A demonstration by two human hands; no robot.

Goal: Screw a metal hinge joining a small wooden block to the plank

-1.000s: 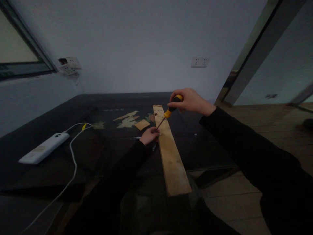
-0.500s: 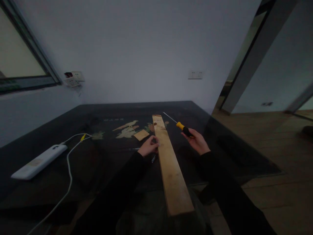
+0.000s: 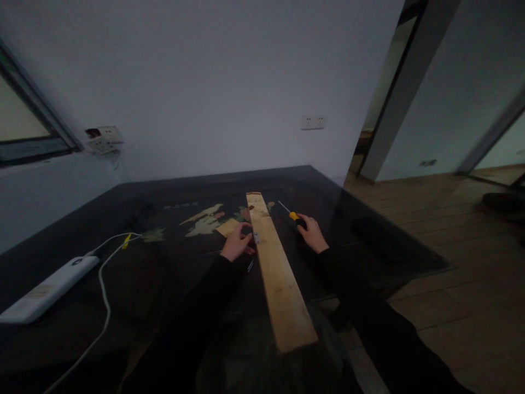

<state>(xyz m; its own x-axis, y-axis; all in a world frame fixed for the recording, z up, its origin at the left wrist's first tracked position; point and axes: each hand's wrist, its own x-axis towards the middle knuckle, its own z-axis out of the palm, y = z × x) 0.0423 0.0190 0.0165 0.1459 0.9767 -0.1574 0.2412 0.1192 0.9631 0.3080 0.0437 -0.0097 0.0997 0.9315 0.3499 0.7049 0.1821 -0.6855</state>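
A long pale wooden board (image 3: pixel 283 284) lies lengthwise on the dark table, its near end jutting past the table's front edge. At the board's left edge is a small shiny metal piece (image 3: pixel 256 237), perhaps a hinge; its kind is hard to make out. My left hand (image 3: pixel 238 242) is beside it, fingers bent and apart, with the fingertips close to the board. To the board's right, my right hand (image 3: pixel 313 234) is wrapped around a screwdriver (image 3: pixel 293 215) with a yellow and black handle. Its thin shaft points up and left, clear of the board.
A small square wooden piece (image 3: pixel 227 227) lies behind my left hand. Thin metal bits (image 3: pixel 250 265), possibly screws, rest left of the board. A white power strip (image 3: pixel 49 290) with a cable (image 3: pixel 105 301) occupies the table's left side. The wall (image 3: pixel 229 109) stands behind.
The view has shifted and tilted slightly. My left hand has drawn back a little from the board's edge, uncovering the metal piece. My right hand with the screwdriver has come nearer the board.
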